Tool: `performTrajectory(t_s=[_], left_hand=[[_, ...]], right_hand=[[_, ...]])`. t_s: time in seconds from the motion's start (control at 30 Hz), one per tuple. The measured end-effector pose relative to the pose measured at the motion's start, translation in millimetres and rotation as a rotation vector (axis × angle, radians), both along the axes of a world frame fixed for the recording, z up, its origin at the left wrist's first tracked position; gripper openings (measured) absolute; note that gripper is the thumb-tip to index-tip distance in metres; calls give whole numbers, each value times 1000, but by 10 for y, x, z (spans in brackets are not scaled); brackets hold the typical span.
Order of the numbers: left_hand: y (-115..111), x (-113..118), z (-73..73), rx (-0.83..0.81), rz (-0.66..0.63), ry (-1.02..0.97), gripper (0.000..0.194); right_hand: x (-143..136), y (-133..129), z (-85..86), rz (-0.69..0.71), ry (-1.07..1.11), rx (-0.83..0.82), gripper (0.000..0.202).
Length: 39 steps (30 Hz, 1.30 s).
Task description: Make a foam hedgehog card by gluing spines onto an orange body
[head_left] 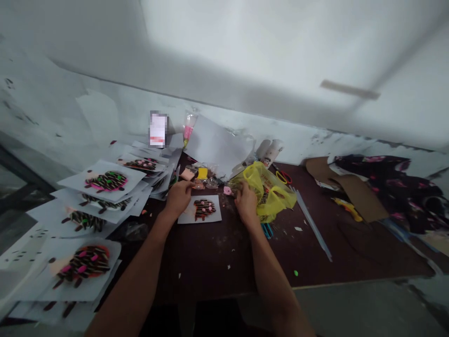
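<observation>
On the dark table lies a white card (183,217) bearing a hedgehog figure (205,208) with brown-striped spines and pink dots. My left hand (178,198) is at the card's upper left corner, fingers bent together beside a small orange-peach lump (198,186); what they pinch, if anything, is unclear. Just behind are a peach block (187,174) and a yellow block (202,173), among clear wrappers. My right hand (246,202) is right of the card, fingers curled against the near side of a yellow plastic bag (272,199), their tips partly hidden. A pink piece (228,191) lies beside those fingers.
Stacked hedgehog cards (101,180) fill the left side. Beyond the bag are scissors (283,177); right of it lie clear sticks (312,224), a yellow-handled tool (347,209), cardboard (363,196) and dark floral cloth (379,173). A green bit (296,273) is near the front edge.
</observation>
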<state>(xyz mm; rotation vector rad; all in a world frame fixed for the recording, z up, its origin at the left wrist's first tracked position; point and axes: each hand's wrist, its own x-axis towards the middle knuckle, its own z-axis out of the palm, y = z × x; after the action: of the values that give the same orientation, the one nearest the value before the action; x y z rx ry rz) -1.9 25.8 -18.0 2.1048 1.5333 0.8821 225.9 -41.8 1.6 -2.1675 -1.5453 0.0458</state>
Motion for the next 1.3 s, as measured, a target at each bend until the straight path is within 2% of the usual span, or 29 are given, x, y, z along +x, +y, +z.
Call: performTrajectory(t_s=[0.13, 0.3, 0.5, 0.57, 0.67, 0.8, 0.97, 1.13, 1.3], left_hand=[[-12, -19, -17, 1, -37, 162, 41], [-20, -64, -35, -24, -55, 266, 42], [-37, -99, -15, -57, -30, 390, 36], [-36, -105, -14, -61, -32, 392, 34], [-32, -106, -20, -64, -28, 417, 32], [-39, -90, -24, -71, -15, 456, 31], [-50, -81, -15, -74, -29, 452, 30], [-27, -92, 23, -93, -80, 444, 30], [-31, -69, 54, -98, -81, 328, 28]], right_hand=[[14, 4, 30, 5, -44, -21, 36], [37, 6, 9, -16, -42, -72, 29], [-1, -17, 55, 30, -37, 10, 28], [-38, -13, 63, 83, -8, -2, 29], [-127, 1, 41, 168, 6, -112, 28], [-269, 6, -25, 206, -58, -236, 25], [-345, 13, -110, 262, -36, -205, 19], [-305, 39, -157, 317, 77, -102, 11], [-297, 59, -164, 232, 116, -98, 17]])
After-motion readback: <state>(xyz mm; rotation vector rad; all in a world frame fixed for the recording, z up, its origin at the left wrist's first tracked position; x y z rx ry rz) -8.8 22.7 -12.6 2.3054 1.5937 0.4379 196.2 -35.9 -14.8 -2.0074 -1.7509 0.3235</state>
